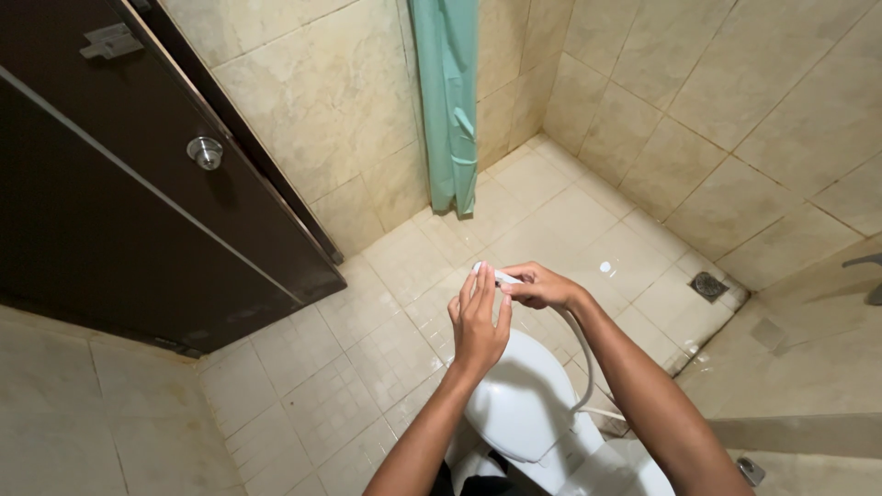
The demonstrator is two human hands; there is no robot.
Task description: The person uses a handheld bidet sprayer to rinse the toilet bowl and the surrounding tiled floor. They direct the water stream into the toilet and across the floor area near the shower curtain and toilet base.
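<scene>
Closest to me, the white toilet point(519, 404) is sitting with its lid shut, just under my forearms. Above it my left hand point(478, 326) is standing upright with the fingers point(481, 287) stretched nearly straight and held together, their tips touching the head of a white bidet sprayer point(491, 274); this hand is not closing around anything. My right hand point(542, 285) is curling its fingers and thumb around the handle of that sprayer, gripping it sideways so that the nozzle end is pointing left, against my left fingertips. The sprayer's pale hose point(581, 354) is looping down from under my right wrist, past the toilet's right side. Beyond my hands the beige tiled floor point(542, 211) is looking wet and glossy, with a small metal drain point(708, 286) sitting near the right wall. Farther off, a green shower curtain point(447, 101) is hanging down to the floor in the corner, and a dark brown door point(119, 193) with a round silver knob point(205, 152) is standing on the left.
</scene>
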